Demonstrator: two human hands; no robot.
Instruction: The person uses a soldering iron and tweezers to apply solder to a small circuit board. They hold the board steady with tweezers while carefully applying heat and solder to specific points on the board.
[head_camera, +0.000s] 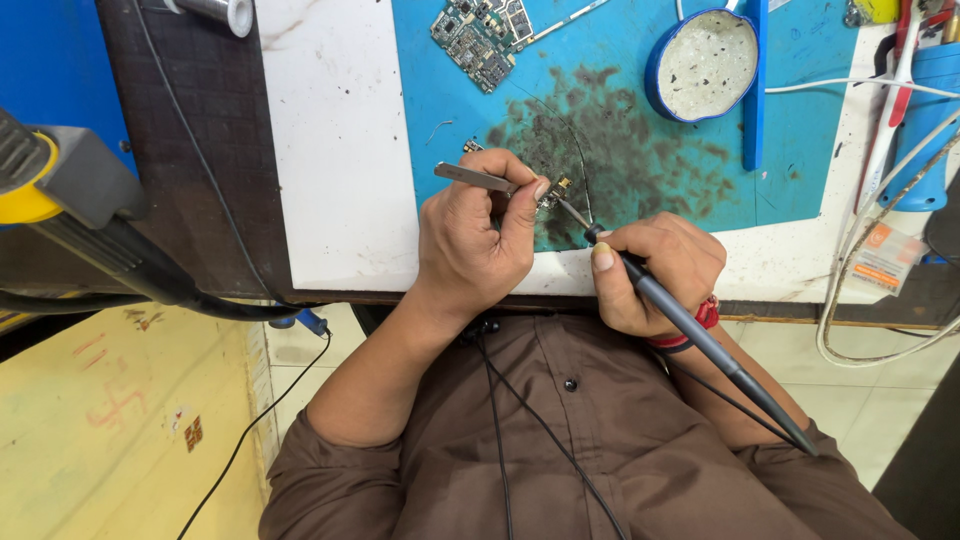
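Note:
My left hand (472, 237) grips metal tweezers (470, 176) whose tips pinch a small electronic part (556, 190) on the stained blue work mat (620, 110). My right hand (660, 265) holds a grey soldering iron (690, 325) like a pen, its thin tip touching the same small part. A fine wire (577, 140) curves up from that spot. Both hands rest near the mat's front edge, close together.
A green circuit board (482, 35) lies at the mat's top. A round blue tin (703, 62) sits top right beside a blue strip. White cables (880, 250), a blue tool and a label lie at the right. A black and yellow tool (70, 195) rests at left.

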